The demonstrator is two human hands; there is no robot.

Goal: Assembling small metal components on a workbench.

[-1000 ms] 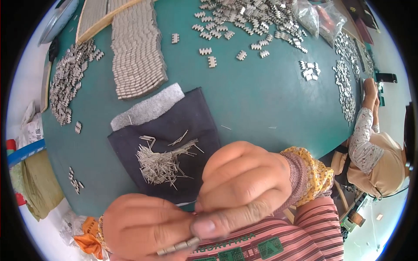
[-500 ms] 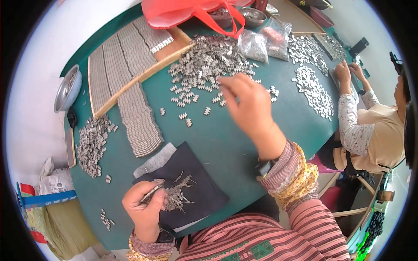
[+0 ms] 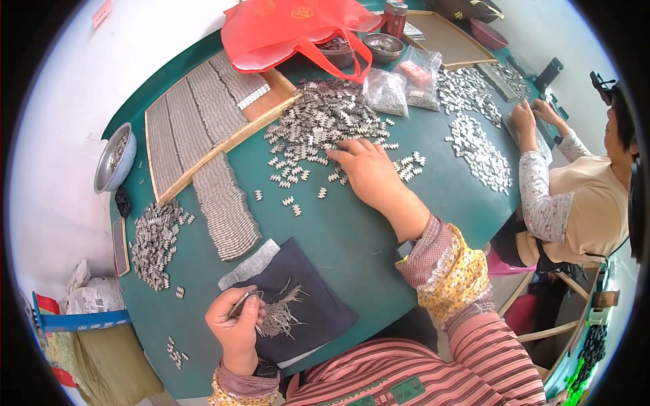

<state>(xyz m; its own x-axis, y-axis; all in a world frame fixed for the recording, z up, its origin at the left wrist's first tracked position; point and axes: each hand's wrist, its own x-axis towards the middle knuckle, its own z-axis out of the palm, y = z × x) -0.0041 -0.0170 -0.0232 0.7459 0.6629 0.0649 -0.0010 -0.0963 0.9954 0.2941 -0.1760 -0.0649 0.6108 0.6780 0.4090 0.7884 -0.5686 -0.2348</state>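
My left hand (image 3: 232, 328) is closed, pinching a small metal link piece (image 3: 247, 301) between thumb and fingers; its far side is hidden. Just right of it, thin metal pins (image 3: 284, 317) lie in a loose heap on a dark folded cloth (image 3: 325, 304). My right hand (image 3: 374, 177) reaches palm down to the near edge of a large pile of toothed metal link pieces (image 3: 318, 111). Its fingers rest apart on the loose pieces, with nothing visibly held. Some fingertips are hidden among them.
An assembled metal strip (image 3: 225, 206) lies beside a wooden-edged tray (image 3: 196, 125) of similar strips. A smaller pile of links (image 3: 154, 247) and a bowl (image 3: 114, 157) are at left. A red bag (image 3: 291, 30) and plastic bags (image 3: 386, 91) stand behind; a co-worker (image 3: 575, 183) sits at right.
My right hand has come down onto the pile's near edge, its fingers spreading. My left hand keeps its grip on the link piece. The whole view has shifted slightly.
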